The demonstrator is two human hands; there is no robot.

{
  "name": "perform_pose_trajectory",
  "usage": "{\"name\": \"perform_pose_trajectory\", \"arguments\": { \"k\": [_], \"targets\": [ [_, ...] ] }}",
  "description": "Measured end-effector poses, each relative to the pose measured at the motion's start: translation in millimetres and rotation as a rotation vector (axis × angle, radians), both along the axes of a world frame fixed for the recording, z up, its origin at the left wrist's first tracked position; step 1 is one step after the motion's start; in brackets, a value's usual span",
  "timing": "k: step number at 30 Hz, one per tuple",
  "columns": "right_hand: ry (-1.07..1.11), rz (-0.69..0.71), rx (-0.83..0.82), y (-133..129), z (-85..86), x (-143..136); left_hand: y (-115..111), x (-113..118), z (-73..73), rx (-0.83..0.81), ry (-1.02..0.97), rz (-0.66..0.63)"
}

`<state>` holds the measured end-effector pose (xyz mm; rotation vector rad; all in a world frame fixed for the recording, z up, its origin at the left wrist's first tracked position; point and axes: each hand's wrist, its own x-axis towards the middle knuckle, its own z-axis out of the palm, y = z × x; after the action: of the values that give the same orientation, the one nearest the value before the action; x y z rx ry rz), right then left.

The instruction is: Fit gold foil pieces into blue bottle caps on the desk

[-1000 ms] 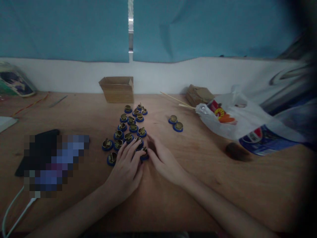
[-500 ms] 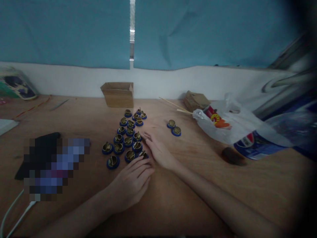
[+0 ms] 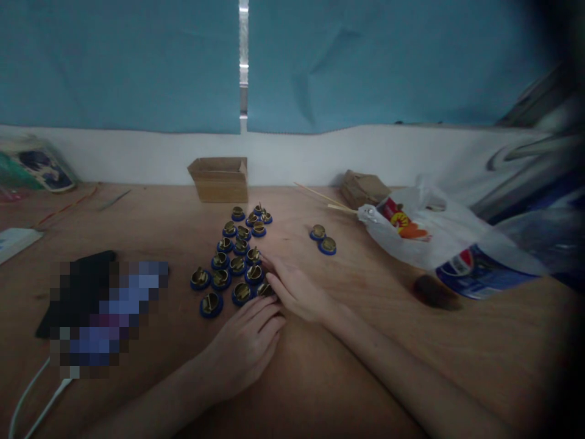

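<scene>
Left hand (image 3: 249, 341) and right hand (image 3: 297, 289), loosely open, rest at the near-right edge of brass-and-blue pieces (image 3: 237, 266); right, a blue label (image 3: 489, 277) with a Pepsi-style emblem and a white bag (image 3: 441, 235); far, an open cardboard box (image 3: 222, 186), contents hidden.

Passage: bare tabletop (image 3: 365, 283) right of the right hand (image 3: 295, 289). Obstruction: blue-rimmed discs (image 3: 237, 266) directly ahead of the left hand (image 3: 247, 341)

The only camera looks from the person's head, forward and down at the left hand (image 3: 248, 342) and right hand (image 3: 298, 289), near above the tabletop (image 3: 388, 329), facing the white wall (image 3: 292, 158); the dark right edge is hard to make out.
</scene>
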<state>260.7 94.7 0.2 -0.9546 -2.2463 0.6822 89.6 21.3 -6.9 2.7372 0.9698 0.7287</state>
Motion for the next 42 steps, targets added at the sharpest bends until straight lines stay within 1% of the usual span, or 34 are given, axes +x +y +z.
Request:
{"name": "perform_pose_trajectory", "arguments": {
  "k": [3, 9, 11, 17, 22, 25, 30, 35, 39, 42],
  "targets": [
    [-0.014, -0.003, 0.010, -1, 0.1, 1, -2, 1, -1.6, 0.027, 0.003, 0.042],
    [-0.017, 0.001, 0.017, -2, 2.7, 2, -4, 1, -6.7, 0.094, -0.009, 0.166],
    [-0.025, -0.007, 0.012, -3, 3.0, 2, -4, 1, -7.1, 0.099, -0.016, 0.185],
    [-0.042, -0.029, 0.024, -4, 2.9, 1, -4, 0, -5.0, 0.071, -0.007, 0.142],
    [-0.057, -0.053, 0.040, -5, 3.4, 0, -4, -1, -5.4, 0.094, 0.004, 0.043],
    [-0.088, -0.085, 0.098, -3, 3.2, 3, -4, -2, -7.2, 0.118, 0.009, 0.051],
    [-0.197, -0.257, 0.257, 7, 0.8, 18, -2, -1, -8.6, 0.112, -0.002, 0.095],
    [-0.219, -0.421, 0.316, 22, 0.3, 36, -2, 0, -9.7, 0.109, -0.017, 0.105],
    [-0.247, -0.556, 0.370, 31, 11.3, 54, -3, -1, -10.2, 0.092, -0.024, 0.104],
    [-0.313, -0.728, 0.407, 36, 19.3, 72, -4, -2, -8.6, 0.061, -0.021, 0.094]
  ]
}}
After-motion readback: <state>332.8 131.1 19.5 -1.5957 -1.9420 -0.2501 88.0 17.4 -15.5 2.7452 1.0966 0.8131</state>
